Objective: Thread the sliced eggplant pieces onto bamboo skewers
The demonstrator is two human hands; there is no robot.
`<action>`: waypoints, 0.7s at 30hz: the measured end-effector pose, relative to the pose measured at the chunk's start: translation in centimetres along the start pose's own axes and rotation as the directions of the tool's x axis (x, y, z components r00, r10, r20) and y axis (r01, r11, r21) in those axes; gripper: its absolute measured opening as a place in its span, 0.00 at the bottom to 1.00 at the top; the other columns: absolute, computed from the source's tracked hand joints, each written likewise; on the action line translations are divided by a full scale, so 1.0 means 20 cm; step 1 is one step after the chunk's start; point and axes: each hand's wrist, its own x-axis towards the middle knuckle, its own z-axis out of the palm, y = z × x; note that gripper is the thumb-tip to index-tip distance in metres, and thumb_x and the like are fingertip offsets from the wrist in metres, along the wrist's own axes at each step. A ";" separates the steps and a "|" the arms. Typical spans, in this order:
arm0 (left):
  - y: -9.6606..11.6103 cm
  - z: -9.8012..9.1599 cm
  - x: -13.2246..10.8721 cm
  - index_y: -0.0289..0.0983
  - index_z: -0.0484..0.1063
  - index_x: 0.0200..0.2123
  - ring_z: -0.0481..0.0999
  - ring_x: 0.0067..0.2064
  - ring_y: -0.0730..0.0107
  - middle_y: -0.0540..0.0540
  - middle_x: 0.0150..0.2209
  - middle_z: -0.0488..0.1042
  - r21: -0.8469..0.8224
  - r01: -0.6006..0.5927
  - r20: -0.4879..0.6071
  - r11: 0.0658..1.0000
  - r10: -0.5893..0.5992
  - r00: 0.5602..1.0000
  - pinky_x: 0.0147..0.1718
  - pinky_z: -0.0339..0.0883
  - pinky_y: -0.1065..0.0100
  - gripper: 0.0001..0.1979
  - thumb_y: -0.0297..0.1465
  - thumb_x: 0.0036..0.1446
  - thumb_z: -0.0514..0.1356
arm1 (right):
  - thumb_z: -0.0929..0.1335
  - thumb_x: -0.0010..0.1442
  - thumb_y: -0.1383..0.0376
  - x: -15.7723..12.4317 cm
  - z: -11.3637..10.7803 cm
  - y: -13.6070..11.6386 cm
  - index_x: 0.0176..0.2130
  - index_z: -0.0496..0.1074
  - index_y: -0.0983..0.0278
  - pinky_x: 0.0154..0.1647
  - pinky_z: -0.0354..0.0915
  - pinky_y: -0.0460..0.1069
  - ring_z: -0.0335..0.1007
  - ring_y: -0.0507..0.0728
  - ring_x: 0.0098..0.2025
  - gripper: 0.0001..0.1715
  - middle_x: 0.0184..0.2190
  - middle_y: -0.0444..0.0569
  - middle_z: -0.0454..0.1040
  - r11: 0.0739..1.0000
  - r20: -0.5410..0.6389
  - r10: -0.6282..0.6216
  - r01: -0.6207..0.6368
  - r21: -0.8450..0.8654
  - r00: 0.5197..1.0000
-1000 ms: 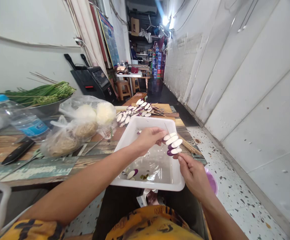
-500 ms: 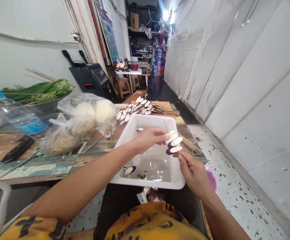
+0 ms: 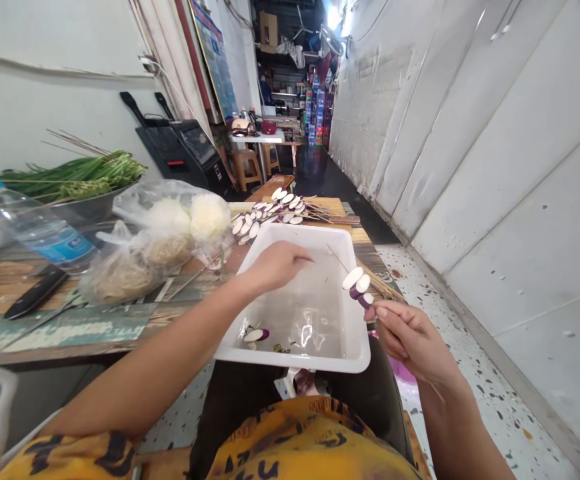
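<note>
My right hand (image 3: 410, 333) pinches the lower end of a thin bamboo skewer (image 3: 339, 257). On it are several oval eggplant slices (image 3: 357, 283), white with purple skin, tilted up beside the tub's right rim. My left hand (image 3: 277, 267) is inside the white plastic tub (image 3: 295, 363), low over the water near its far left side. A finger or thumb stretches out to the right; its other fingers are mostly hidden, and no held thing shows. In the tub's near left corner floats an eggplant slice (image 3: 255, 335) beside dark green scraps (image 3: 281, 348).
Finished eggplant skewers (image 3: 270, 213) lie piled behind the tub. Bare bamboo sticks (image 3: 380, 287) lie along its right side. To the left are bagged vegetables (image 3: 170, 227), a black-handled knife (image 3: 37, 295), a water bottle (image 3: 45, 233) and a bowl of greens (image 3: 90, 183).
My left hand has left the skewered slices and moved left and down into the tub, covering where a slice floated. My right hand has moved slightly right with the skewer.
</note>
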 end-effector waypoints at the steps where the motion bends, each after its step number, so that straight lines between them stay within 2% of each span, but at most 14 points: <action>1: -0.01 -0.01 -0.01 0.38 0.79 0.39 0.72 0.43 0.59 0.41 0.40 0.75 0.192 0.001 0.034 0.981 -0.007 0.999 0.45 0.61 0.63 0.14 0.27 0.53 0.55 | 0.64 0.63 0.55 -0.01 -0.01 0.00 0.36 0.70 0.66 0.15 0.40 0.43 0.40 0.44 0.14 0.16 0.11 0.34 0.50 0.999 -0.022 -0.009 0.007 -0.051 1.000; 3: 0.00 -0.04 -0.04 0.41 0.77 0.45 0.69 0.50 0.56 0.41 0.47 0.72 0.430 -0.024 0.102 0.903 -0.022 0.995 0.48 0.60 0.62 0.20 0.23 0.50 0.55 | 0.63 0.63 0.55 -0.02 -0.01 0.01 0.37 0.70 0.66 0.16 0.41 0.43 0.42 0.44 0.15 0.16 0.12 0.34 0.51 0.989 -0.048 -0.025 0.017 -0.147 0.999; 5: 0.02 -0.08 -0.07 0.44 0.75 0.48 0.67 0.52 0.56 0.42 0.51 0.70 0.500 -0.054 0.166 0.865 -0.035 0.985 0.48 0.60 0.63 0.22 0.25 0.49 0.56 | 0.63 0.64 0.55 -0.03 -0.01 0.02 0.38 0.70 0.66 0.17 0.41 0.43 0.43 0.44 0.15 0.16 0.12 0.35 0.51 0.981 -0.052 -0.026 0.015 -0.194 0.998; 7: 0.06 -0.14 -0.09 0.44 0.77 0.43 0.70 0.49 0.56 0.43 0.48 0.73 0.517 -0.069 0.280 0.853 -0.092 0.956 0.46 0.60 0.64 0.17 0.30 0.48 0.59 | 0.62 0.64 0.55 -0.04 -0.01 0.03 0.39 0.70 0.65 0.17 0.40 0.43 0.42 0.44 0.16 0.16 0.13 0.35 0.50 0.978 -0.054 -0.024 0.012 -0.210 0.998; 9: 0.09 -0.18 -0.12 0.42 0.79 0.35 0.73 0.41 0.57 0.43 0.40 0.76 0.532 -0.068 0.441 0.844 -0.207 0.873 0.41 0.61 0.64 0.12 0.35 0.44 0.63 | 0.62 0.64 0.55 -0.03 -0.01 0.04 0.38 0.70 0.65 0.17 0.40 0.44 0.42 0.45 0.16 0.16 0.13 0.35 0.49 0.976 -0.057 -0.024 0.011 -0.216 0.998; 11: 0.10 -0.18 -0.16 0.39 0.79 0.27 0.74 0.34 0.57 0.42 0.31 0.77 0.562 -0.054 0.533 0.825 -0.312 0.786 0.37 0.61 0.63 0.10 0.36 0.38 0.67 | 0.62 0.64 0.55 -0.03 -0.01 0.05 0.39 0.70 0.65 0.17 0.41 0.44 0.42 0.45 0.16 0.16 0.13 0.35 0.49 0.977 -0.058 -0.026 0.013 -0.214 0.998; 13: 0.08 -0.13 -0.19 0.37 0.77 0.20 0.73 0.30 0.57 0.43 0.24 0.75 0.588 -0.044 0.549 0.808 -0.358 0.755 0.34 0.61 0.63 0.08 0.33 0.32 0.69 | 0.63 0.64 0.55 -0.03 -0.01 0.05 0.39 0.70 0.65 0.17 0.41 0.44 0.43 0.45 0.16 0.16 0.13 0.35 0.49 0.978 -0.058 -0.032 0.019 -0.209 0.998; 15: 0.05 -0.05 -0.22 0.36 0.72 0.13 0.72 0.28 0.59 0.45 0.18 0.71 0.563 -0.071 0.583 0.824 -0.335 0.740 0.32 0.60 0.64 0.07 0.26 0.29 0.68 | 0.63 0.64 0.55 -0.02 -0.01 0.06 0.39 0.70 0.65 0.17 0.41 0.44 0.42 0.45 0.16 0.16 0.13 0.35 0.50 0.977 -0.050 -0.030 0.019 -0.213 0.998; 16: 0.03 -0.02 -0.23 0.36 0.70 0.10 0.71 0.26 0.61 0.46 0.15 0.69 0.530 -0.095 0.622 0.843 -0.310 0.719 0.31 0.60 0.65 0.08 0.22 0.29 0.67 | 0.63 0.64 0.54 -0.02 -0.01 0.06 0.39 0.70 0.65 0.17 0.41 0.44 0.42 0.45 0.16 0.16 0.13 0.35 0.50 0.976 -0.047 -0.026 0.015 -0.218 0.999; 18: -0.02 0.01 -0.23 0.37 0.68 0.09 0.70 0.22 0.65 0.48 0.13 0.67 0.439 -0.096 0.722 0.893 -0.288 0.629 0.29 0.61 0.67 0.11 0.17 0.30 0.63 | 0.63 0.63 0.54 -0.02 -0.01 0.05 0.39 0.70 0.65 0.17 0.41 0.44 0.42 0.45 0.16 0.17 0.13 0.35 0.49 0.975 -0.050 -0.017 0.006 -0.224 0.999; 19: -0.03 0.01 -0.21 0.36 0.68 0.10 0.70 0.21 0.67 0.49 0.13 0.68 0.392 -0.049 0.757 0.919 -0.292 0.585 0.27 0.61 0.68 0.11 0.17 0.32 0.62 | 0.63 0.63 0.54 -0.02 0.00 0.05 0.39 0.70 0.65 0.17 0.41 0.44 0.42 0.45 0.16 0.17 0.13 0.35 0.49 0.975 -0.056 -0.015 0.002 -0.222 0.998; 20: -0.05 -0.01 -0.19 0.36 0.69 0.11 0.69 0.19 0.69 0.49 0.13 0.69 0.346 0.025 0.770 0.938 -0.298 0.564 0.26 0.61 0.69 0.10 0.18 0.34 0.62 | 0.63 0.63 0.54 -0.03 0.00 0.05 0.39 0.70 0.65 0.17 0.41 0.44 0.42 0.45 0.16 0.17 0.13 0.35 0.49 0.976 -0.063 -0.016 0.002 -0.216 0.998; 21: -0.06 -0.04 -0.16 0.36 0.71 0.13 0.69 0.18 0.69 0.49 0.14 0.70 0.287 0.117 0.756 0.951 -0.300 0.582 0.25 0.62 0.69 0.08 0.20 0.36 0.63 | 0.63 0.63 0.54 -0.03 0.00 0.04 0.39 0.70 0.65 0.17 0.40 0.44 0.42 0.45 0.16 0.17 0.13 0.34 0.49 0.978 -0.068 -0.019 0.004 -0.210 0.997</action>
